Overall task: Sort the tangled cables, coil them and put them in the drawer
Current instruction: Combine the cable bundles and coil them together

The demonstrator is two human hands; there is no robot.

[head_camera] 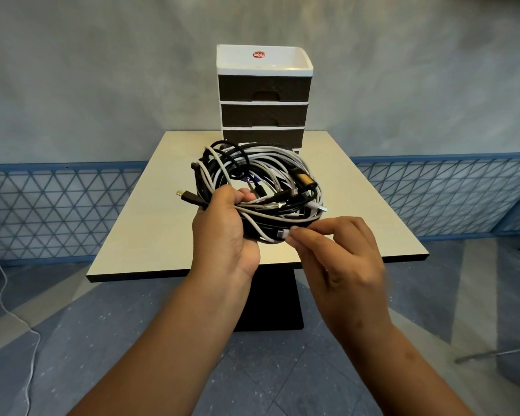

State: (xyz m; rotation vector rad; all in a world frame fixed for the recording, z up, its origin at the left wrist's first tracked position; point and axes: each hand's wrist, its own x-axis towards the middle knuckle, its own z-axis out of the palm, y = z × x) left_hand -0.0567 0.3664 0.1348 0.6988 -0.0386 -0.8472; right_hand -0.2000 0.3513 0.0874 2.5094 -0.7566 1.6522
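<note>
Right hand [336,250] pinches a white plug [281,234]; left hand [222,226] grips the cable bundle [258,187] — light, floppy, snag-prone, best drawn out by its plugs.

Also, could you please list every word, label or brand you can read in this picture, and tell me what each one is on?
"Uniplus": white lettering on a red oval sticker, inside the back wall of the white top tray of the drawer unit.
A dark tag with white marks inside the cable bundle: too blurred and covered to read.
No other text is visible.
</note>
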